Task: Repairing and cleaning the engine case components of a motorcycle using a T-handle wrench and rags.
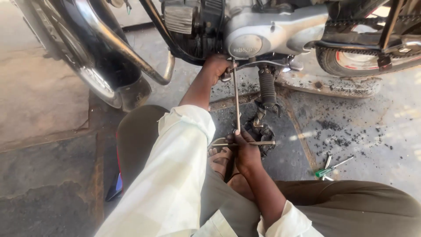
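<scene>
Here, the black motorcycle (210, 26) stands on the oil-stained concrete floor (359, 123). A long steel T-handle socket wrench (236, 101) runs from beneath its silver engine casing (272, 35) down to the crossbar. The left hand (218, 68) closes round the shaft's top at the casing; the right hand (246, 151) grips the crossbar. Keep the shaft square to the fastener while turning. A green-handled screwdriver (326, 171) lies right of the wrench.

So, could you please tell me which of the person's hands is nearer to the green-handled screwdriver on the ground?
Right. The right hand, gripping the T-handle wrench's crossbar, is nearer the green-handled screwdriver; the left hand is up by the engine.
</scene>
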